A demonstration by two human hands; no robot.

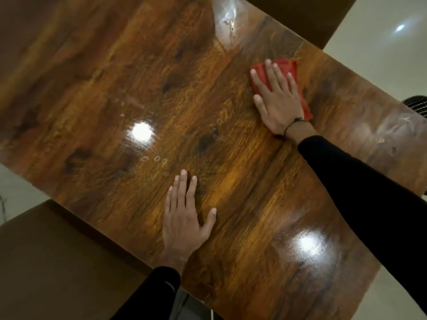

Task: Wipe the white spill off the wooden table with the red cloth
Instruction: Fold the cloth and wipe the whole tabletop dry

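A glossy wooden table (97, 72) fills the view, lying on a slant. My right hand (276, 99) presses flat, fingers straight, on the folded red cloth (287, 64) at the table's far right part. A whitish wet smear (227, 21) with small droplets glistens beyond the cloth, near the far edge. Faint streaks spread between the smear and the cloth. My left hand (183, 215) rests flat on the bare wood near the front edge, fingers straight, holding nothing. A few small white ring marks (157, 158) lie just beyond its fingertips.
A brown chair seat (53, 269) stands at the lower left, against the table's edge. Another dark chair (307, 17) sits behind the far edge. A black slatted object (417, 103) shows at the right edge. Pale floor (379, 40) surrounds the table. Ceiling lights glare off the varnish.
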